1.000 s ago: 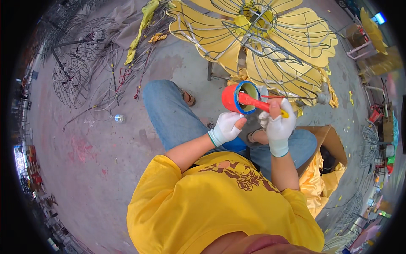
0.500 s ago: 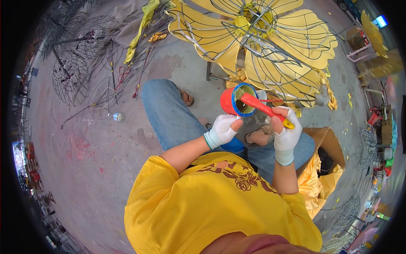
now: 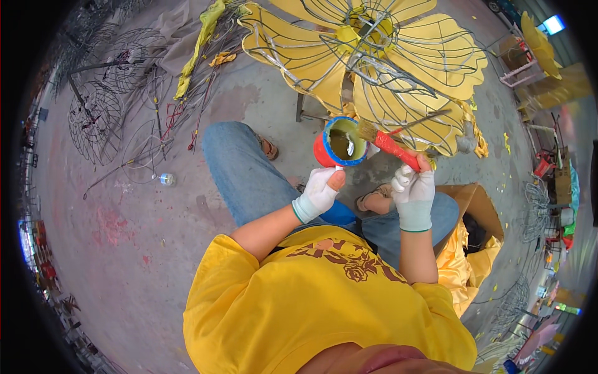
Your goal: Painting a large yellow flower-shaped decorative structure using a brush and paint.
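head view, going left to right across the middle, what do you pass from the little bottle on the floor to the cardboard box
small clear bottle → jeans-clad knee → left hand under the red cup with the blue rim → red-handled brush in the right hand → cardboard box

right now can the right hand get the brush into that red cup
Probably yes: the right hand holds the red-handled brush with its bristles beside the red cup, whose open mouth faces it, nothing between.

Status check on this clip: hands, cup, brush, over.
Left hand gripping red cup from below. Right hand gripping red-handled brush, bristles at the cup rim. Yellow wire-frame flower just beyond; nothing between.
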A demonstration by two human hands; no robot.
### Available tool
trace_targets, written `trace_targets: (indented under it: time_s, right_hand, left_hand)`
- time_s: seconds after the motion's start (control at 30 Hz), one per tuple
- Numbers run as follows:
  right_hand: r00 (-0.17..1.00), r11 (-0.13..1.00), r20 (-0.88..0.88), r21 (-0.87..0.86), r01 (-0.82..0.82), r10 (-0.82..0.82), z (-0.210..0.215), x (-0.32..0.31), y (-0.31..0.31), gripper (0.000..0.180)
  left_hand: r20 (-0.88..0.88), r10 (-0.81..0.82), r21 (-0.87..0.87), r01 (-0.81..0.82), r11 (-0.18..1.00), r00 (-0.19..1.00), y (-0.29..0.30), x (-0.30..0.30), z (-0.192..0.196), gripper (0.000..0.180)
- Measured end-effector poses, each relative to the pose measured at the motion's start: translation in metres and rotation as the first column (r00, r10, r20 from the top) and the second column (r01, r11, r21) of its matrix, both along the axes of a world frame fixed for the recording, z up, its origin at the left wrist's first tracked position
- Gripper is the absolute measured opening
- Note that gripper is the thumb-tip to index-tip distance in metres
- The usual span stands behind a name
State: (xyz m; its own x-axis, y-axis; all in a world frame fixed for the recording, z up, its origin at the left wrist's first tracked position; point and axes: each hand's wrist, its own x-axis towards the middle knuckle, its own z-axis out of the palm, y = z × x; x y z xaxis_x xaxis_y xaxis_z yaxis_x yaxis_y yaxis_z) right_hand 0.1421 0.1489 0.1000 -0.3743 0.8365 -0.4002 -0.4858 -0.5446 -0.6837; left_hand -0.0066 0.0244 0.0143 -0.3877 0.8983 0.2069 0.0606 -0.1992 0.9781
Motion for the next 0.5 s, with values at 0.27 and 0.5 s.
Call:
trace_targets:
  time_s: [0.27,0.5]
  right_hand:
    - [0.942,0.978,-0.335,-0.183,-0.101,0.034,0.034,0.018,0.030,0.027]
    - [0.973,0.983,-0.170,-0.073,-0.169,0.155,0.044,-0.010,0.018,0.028]
  left_hand:
    - [0.367,0.103,-0.027,-0.100,0.995,0.925,-0.019,-0.025,0.013,0.051]
    - [0.148,0.115,-0.017,-0.114,0.993,0.982,-0.008,-0.021,0.018,0.054]
